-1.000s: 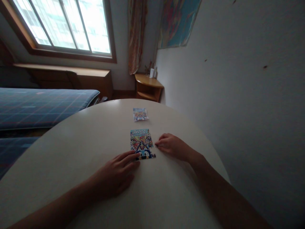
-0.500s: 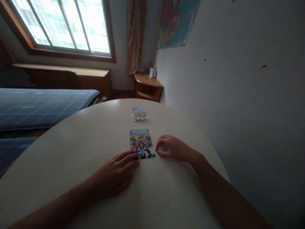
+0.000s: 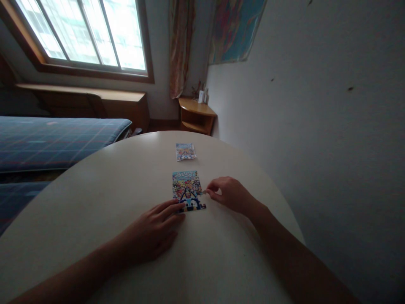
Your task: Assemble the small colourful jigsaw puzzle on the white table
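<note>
A colourful jigsaw puzzle (image 3: pixel 186 183) with a blue cartoon dog face lies flat on the white round table (image 3: pixel 126 181). A gap shows along its right edge, near the lower corner. My left hand (image 3: pixel 161 223) rests on the table with its fingers stretched out, the fingertips on the puzzle's lower left part. Beside the right edge, my right hand (image 3: pixel 226 192) pinches a small puzzle piece (image 3: pixel 204 192) between thumb and forefinger, at the gap. The piece is mostly covered by the fingertips.
Beyond the puzzle lies a small picture packet (image 3: pixel 185 151) with a similar print. A white wall (image 3: pixel 316 139) runs close along the right. Left of the table is a blue checked mattress (image 3: pixel 63 139); a corner shelf (image 3: pixel 198 107) stands at the back.
My right hand has moved slightly up and left with the puzzle piece, closer to the gap, and the piece has turned in the fingers. My left hand stays put.
</note>
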A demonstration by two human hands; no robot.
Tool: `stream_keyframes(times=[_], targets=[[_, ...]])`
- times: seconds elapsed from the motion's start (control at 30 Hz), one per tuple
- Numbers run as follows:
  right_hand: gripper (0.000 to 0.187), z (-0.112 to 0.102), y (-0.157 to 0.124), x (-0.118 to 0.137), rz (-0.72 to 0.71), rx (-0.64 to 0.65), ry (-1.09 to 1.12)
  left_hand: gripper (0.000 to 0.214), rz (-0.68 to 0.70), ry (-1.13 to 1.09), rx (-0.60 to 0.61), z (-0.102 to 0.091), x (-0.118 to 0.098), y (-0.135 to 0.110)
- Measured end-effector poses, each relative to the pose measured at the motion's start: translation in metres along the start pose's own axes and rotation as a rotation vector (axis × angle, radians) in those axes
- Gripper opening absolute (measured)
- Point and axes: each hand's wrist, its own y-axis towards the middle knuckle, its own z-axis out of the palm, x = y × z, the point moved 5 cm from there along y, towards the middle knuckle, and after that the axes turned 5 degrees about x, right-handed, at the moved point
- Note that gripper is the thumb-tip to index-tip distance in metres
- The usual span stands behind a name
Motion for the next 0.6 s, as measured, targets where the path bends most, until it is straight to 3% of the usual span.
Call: stream_keyframes(times=[0.2,0.43,0.6], targets=[[0.007,0.005,0.0,0.012,-0.037,-0.014,-0.045,0.037,0.006,0.025,-0.001,0.001,-0.001,0.0],[0.004,0.009,-0.003,0.033,-0.238,0.13,0.071,0.037,0.001,0.005,-0.002,0.0,-0.001,-0.001],[0.009,0.008,-0.004,0.034,-0.246,0.157,0.119,0.035,0.0,0.003,-0.002,0.0,-0.001,0.0]])
